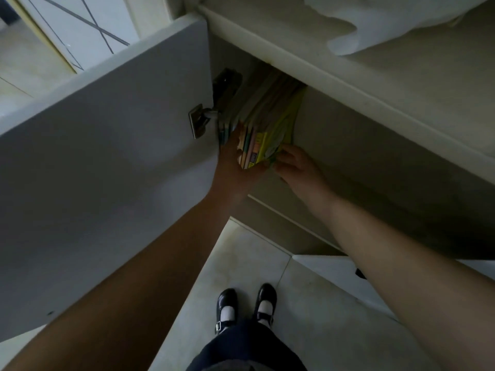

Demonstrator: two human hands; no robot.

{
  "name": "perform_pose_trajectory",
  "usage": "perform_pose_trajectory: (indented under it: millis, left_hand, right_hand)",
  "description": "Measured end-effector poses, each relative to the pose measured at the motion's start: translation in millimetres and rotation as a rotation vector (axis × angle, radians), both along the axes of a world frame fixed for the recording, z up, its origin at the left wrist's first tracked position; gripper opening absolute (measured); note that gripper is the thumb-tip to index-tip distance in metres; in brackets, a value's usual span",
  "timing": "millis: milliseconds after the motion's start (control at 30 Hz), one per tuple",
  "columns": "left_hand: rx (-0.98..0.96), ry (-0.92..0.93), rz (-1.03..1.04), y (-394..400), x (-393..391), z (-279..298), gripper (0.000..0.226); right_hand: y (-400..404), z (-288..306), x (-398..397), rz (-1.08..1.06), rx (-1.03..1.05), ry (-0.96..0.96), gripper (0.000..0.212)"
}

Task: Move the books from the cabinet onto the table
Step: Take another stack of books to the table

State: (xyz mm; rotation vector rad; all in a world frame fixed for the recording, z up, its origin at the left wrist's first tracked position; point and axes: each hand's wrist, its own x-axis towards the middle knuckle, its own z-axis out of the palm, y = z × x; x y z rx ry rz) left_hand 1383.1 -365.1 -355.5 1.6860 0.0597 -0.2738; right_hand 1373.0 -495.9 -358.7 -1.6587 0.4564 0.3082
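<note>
**Both hands on book stack inside low cabinet: slip and snag risks**

Head view. Nearest the camera: dark skirt (249, 352) and black shoes (246, 303) on the pale tiled floor (241, 263). Both bare forearms reach down and forward. The left hand (235, 159) is wrapped around the left side and bottom corner of the books (263, 124), thumb up against the spines. The right hand (294, 164) presses the yellow-green cover from the right, fingers curled close to the stack; its fingertips are partly hidden. The books stand upright, packed together, still inside the cabinet (348, 145) at its left end.

Risks, judged: thin books gripped only at the near corner could fan out or drop from the middle if the squeeze is uneven. A few books left of the left hand look outside the grip and may topple once their neighbours go.

Edges and room: the open door (107, 156) with its hinge (199, 120) sits just beside the left hand, a knuckle-snag point. The countertop edge (321, 73) overhangs the stack, so lifting straight up is blocked; the free path is outward toward the floor gap. White cloth (388, 20) lies on the top.
</note>
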Motion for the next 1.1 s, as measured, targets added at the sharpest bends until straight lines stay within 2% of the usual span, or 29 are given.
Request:
perform_pose_trajectory:
  millis: [133, 400, 567, 733, 933, 1100]
  left_hand:
    - [0.029, -0.028, -0.008, -5.6, 6.3, -10.9, 0.082]
    - [0.084, -0.044, 0.021, -4.3, 10.4, -40.3, 0.090]
    - [0.190, -0.126, 0.050, -13.6, 13.0, -50.2, 0.062]
    - [0.178, -0.108, 0.025, -30.5, 30.0, -55.0, 0.073]
    - [0.180, -0.083, 0.193, -54.3, 42.6, -63.4, 0.072]
    - [0.170, -0.067, 0.288, -58.3, 45.5, -64.6, 0.057]
  right_hand:
    - [-0.1, -3.9, 19.3, 0.005, 0.058, -0.011, 0.058]
    - [-2.0, -14.6, 30.3, -0.018, 0.091, -0.045, 0.056]
    - [-6.4, -21.8, 28.9, -0.023, 0.111, -0.061, 0.057]
    - [-10.1, -27.0, 31.0, -0.021, 0.115, -0.048, 0.058]
    - [-17.9, -30.3, 32.5, 0.030, 0.066, -0.087, 0.055]
    - [-28.2, -33.6, 31.8, 0.089, 0.077, -0.120, 0.057]
